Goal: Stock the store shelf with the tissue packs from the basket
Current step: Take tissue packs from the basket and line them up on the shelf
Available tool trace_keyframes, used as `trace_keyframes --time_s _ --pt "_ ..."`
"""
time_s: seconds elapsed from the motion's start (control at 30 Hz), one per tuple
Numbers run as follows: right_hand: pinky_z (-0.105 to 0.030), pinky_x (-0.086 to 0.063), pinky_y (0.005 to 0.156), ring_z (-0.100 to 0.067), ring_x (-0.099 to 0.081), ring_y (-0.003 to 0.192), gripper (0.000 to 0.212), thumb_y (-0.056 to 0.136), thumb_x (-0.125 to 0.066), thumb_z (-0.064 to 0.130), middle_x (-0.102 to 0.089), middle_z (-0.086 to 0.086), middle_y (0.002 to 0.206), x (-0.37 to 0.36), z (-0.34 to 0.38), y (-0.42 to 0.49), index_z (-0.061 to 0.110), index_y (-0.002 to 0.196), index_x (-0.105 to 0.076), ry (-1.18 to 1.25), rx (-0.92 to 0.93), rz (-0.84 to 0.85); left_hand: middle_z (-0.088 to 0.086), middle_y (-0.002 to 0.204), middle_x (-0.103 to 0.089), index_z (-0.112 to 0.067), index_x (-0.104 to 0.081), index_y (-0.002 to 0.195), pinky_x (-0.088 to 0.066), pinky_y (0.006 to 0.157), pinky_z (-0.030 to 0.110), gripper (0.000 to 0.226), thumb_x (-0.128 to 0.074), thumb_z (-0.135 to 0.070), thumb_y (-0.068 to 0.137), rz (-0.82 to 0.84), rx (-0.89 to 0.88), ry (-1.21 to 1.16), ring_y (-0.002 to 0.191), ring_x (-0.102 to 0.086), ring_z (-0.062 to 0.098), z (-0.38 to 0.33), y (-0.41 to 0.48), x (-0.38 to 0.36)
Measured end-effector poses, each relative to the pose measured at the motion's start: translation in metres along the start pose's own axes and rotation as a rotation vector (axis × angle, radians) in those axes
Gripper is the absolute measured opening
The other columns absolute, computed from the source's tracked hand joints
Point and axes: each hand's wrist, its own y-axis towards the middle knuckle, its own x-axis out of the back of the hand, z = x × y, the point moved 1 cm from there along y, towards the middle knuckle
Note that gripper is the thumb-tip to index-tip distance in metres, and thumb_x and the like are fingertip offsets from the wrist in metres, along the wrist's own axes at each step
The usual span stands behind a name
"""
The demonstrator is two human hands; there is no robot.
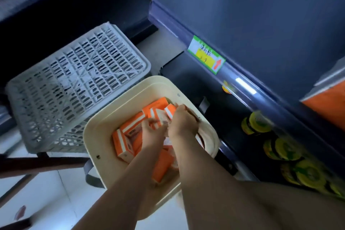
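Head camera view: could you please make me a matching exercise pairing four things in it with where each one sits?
Things:
1. tissue packs
2. grey crate
3. price label
4. yellow round items

Places:
A. on the shelf rail
B. on the lower shelf
C. in the cream basket
D. left of the cream basket

Pairs: 1-C, 2-D, 3-A, 4-B.
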Motion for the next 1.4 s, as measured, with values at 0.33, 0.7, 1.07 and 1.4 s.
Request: trace_keyframes --time_s 0.33,0.7,1.07,1.4 --pt "-0.028 -0.053 0.083 -0.029 -0.072 0.103 0.026 0.087 -0.069 0.022 -0.075 -0.009 0.107 0.068 -0.001 -0.043 0.011 0.111 -0.073 0.622 -0.117 0.100 0.016 0.106 -0.077 -0.014 -0.066 0.112 -0.062 0.073 0.040 0.030 -0.072 0.003 0.087 0.146 -0.026 -0.403 0.088 -0.078 0.029 -0.015 -0.039 0.039" --pt "-0.045 -0.062 0.089 -0.038 -0.068 0.105 0.032 0.073 -0.062 0.003 -0.070 -0.023 0.105 0.128 -0.049 -0.128 0.011 0.102 -0.073 1.301 -0.086 0.077 0.020 0.121 -0.073 -0.018 -0.055 0.118 -0.057 0.095 0.052 0.036 -0.078 -0.008 0.091 0.369 -0.215 -0.638 0.101 -0.074 0.034 -0.076 -0.119 0.051" --pt "-0.060 -0.042 0.112 -0.043 -0.064 0.123 0.041 0.107 -0.039 0.029 -0.068 -0.014 0.136 0.217 -0.142 -0.244 0.021 0.143 -0.056 1.706 0.161 -0.002 0.016 0.126 -0.071 -0.008 -0.054 0.122 -0.064 0.084 0.048 0.032 -0.069 -0.004 0.095 0.802 -0.385 -0.554 0.110 -0.074 0.032 -0.136 -0.249 0.013" --pt "-0.048 -0.057 0.098 -0.037 -0.072 0.113 0.036 0.101 -0.056 0.012 -0.072 -0.010 0.129 0.306 -0.168 -0.305 0.020 0.136 -0.064 1.454 0.416 -0.254 0.014 0.131 -0.070 -0.004 -0.055 0.141 -0.056 0.087 0.035 0.062 -0.074 -0.030 0.089 0.987 -0.423 -0.587 0.116 -0.070 0.031 -0.159 -0.318 -0.028"
